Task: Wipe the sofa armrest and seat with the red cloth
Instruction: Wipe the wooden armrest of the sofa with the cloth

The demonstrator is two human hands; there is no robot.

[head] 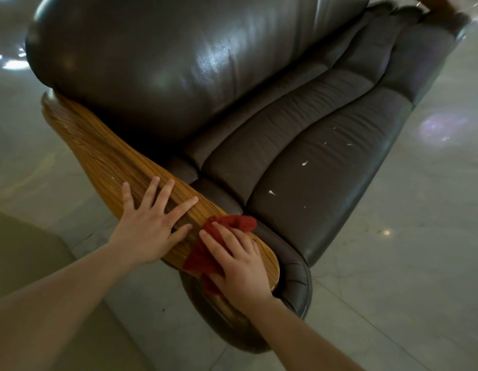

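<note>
A dark brown leather sofa fills the view, with a long wooden armrest (104,153) running from upper left to lower middle. My left hand (149,226) lies flat on the armrest, fingers spread, holding nothing. My right hand (240,266) presses the crumpled red cloth (203,258) onto the near end of the armrest. The cloth shows above and to the left of my fingers. The seat cushion (326,167) carries a few small white flecks (304,163).
The puffy backrest (179,57) rises behind the armrest. Pale polished floor tiles (406,263) surround the sofa. A second wooden armrest (441,6) shows blurred at the far end. A greenish surface (23,250) sits at the left edge.
</note>
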